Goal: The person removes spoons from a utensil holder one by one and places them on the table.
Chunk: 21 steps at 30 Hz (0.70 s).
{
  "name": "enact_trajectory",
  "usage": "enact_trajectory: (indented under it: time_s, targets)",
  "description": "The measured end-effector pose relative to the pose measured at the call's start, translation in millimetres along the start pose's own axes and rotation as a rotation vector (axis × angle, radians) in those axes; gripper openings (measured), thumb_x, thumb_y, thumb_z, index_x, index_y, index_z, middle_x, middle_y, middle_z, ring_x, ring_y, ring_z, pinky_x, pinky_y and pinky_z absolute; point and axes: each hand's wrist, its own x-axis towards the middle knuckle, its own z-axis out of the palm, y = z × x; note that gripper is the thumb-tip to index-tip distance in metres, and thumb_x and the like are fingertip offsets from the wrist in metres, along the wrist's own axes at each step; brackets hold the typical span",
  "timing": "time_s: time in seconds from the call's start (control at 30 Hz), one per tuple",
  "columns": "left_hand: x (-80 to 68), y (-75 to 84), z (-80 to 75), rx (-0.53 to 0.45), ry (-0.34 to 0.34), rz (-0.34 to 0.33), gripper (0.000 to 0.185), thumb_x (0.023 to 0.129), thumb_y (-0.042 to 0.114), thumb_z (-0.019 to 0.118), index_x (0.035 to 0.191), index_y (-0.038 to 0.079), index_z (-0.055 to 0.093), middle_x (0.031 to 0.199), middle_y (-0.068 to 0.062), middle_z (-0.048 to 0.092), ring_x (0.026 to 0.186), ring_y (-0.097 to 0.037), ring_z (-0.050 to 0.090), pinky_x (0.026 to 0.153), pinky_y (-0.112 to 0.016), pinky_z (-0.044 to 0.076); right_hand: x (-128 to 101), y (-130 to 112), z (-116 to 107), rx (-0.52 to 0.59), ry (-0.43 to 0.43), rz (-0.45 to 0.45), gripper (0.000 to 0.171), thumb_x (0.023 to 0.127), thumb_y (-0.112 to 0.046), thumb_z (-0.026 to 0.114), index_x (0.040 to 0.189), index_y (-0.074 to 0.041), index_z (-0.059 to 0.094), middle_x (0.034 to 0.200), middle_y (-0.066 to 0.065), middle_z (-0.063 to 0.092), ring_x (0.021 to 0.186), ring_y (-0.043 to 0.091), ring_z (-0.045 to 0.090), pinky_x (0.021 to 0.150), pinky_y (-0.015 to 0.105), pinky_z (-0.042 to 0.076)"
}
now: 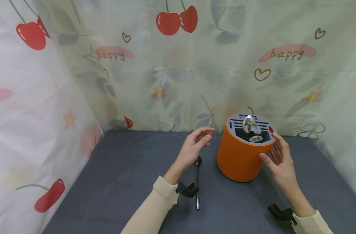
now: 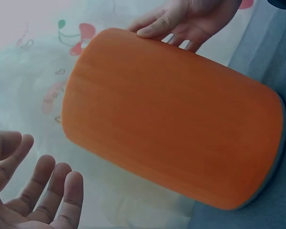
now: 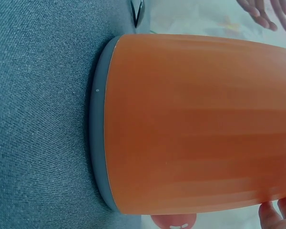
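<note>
An orange cylindrical holder (image 1: 239, 156) with a grey slotted top stands upright on the grey table; metal utensil heads (image 1: 251, 128) stick out of its dark opening. My right hand (image 1: 278, 159) is at its right side, thumb against the wall, fingers relaxed near the rim. My left hand (image 1: 195, 146) hovers open a little left of the holder, touching nothing. A metal spoon (image 1: 197, 182) lies on the cloth under the left wrist. The holder (image 2: 171, 124) fills the left wrist view, with my left fingers (image 2: 47, 191) apart from it. In the right wrist view the holder (image 3: 195, 124) fills the frame.
The grey table cloth (image 1: 122, 182) stretches left and toward me. A cherry-print curtain (image 1: 166, 74) closes off the back and both sides. Black wrist mounts (image 1: 186, 190) sit on both forearms.
</note>
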Motion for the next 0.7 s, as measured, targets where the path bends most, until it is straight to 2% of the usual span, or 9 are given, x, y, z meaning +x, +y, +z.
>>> enact_trajectory:
  time_s: [0.27,0.57,0.7]
  targets:
    - [12.4,8.8,6.9,-0.001,-0.035,0.030,0.033,0.110,0.019,0.057,0.138,0.004,0.063,0.134,-0.012,0.063,0.118,-0.023,0.063,0.098,-0.033,0.056,0,-1,0,0.032,-0.004,0.008,0.078,0.101,0.006,0.062,0.166,-0.019,0.027,0.170,0.005,0.019,0.153,0.015,0.028,0.117,0.013,0.028]
    - [22.1,17.4,12.7,-0.058,-0.053,0.051,0.033,0.110,0.017,0.056,0.139,0.001,0.062,0.135,-0.015,0.062,0.116,-0.019,0.063,0.098,-0.033,0.056,-1,-2,1,0.008,0.000,0.016,0.077,0.102,0.005,0.062,0.166,-0.020,0.027,0.169,0.005,0.020,0.153,0.016,0.029,0.116,0.013,0.029]
    - [26.2,21.5,15.5,-0.070,-0.064,0.061,0.033,0.110,0.016,0.055,0.139,0.000,0.061,0.135,-0.019,0.061,0.117,-0.026,0.064,0.098,-0.034,0.056,-1,-2,1,0.021,0.002,0.014,0.077,0.102,0.006,0.062,0.166,-0.020,0.027,0.169,0.005,0.020,0.153,0.015,0.029,0.117,0.014,0.029]
